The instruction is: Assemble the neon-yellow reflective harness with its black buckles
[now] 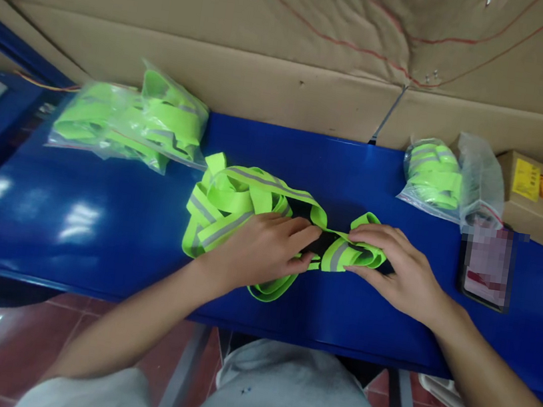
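A loose heap of neon yellow-green reflective strap with a grey stripe lies mid-table. My left hand rests over the heap's right side, fingers curled in with the thumb near a strap end. A black part shows beside those fingers, partly hidden. My right hand pinches a smaller folded bundle of the same strap between thumb and fingers. One length of strap runs from the heap across to this bundle. What exactly sits under my left fingertips is partly covered.
Clear plastic bags of similar straps lie at the back left, with another bag at the back right. Near it are an empty-looking clear bag, a cardboard box and a phone. Cardboard panels line the blue table's back edge.
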`<state>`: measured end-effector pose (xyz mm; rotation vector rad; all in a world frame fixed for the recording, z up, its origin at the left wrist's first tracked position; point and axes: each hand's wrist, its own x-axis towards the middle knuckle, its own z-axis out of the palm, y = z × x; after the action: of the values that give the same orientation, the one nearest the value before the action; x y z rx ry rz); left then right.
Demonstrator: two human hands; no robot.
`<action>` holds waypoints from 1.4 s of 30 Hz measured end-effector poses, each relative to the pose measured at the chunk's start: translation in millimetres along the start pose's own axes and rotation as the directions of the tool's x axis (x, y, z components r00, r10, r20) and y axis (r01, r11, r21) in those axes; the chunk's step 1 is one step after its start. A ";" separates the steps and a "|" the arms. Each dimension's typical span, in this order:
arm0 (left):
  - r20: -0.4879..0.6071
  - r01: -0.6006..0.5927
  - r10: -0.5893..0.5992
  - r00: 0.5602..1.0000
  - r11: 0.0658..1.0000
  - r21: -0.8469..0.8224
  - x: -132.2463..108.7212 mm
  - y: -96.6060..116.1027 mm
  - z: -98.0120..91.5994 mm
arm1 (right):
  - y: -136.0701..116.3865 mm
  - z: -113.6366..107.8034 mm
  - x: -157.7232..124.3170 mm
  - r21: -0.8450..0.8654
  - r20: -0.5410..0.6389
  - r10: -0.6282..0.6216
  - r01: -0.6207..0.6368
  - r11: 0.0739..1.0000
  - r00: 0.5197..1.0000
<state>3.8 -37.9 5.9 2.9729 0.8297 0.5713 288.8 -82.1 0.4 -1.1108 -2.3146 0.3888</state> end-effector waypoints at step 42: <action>-0.058 0.083 -0.087 0.995 0.994 -0.065 -0.3 -14.4 -2.7 | 53.7 -6.5 0.1 -0.264 -0.366 0.283 -0.390 0.882 0.887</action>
<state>-4.5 -25.8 6.9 2.8615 0.9196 0.6734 326.3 -48.6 -19.4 -1.6269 -1.9366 -0.0649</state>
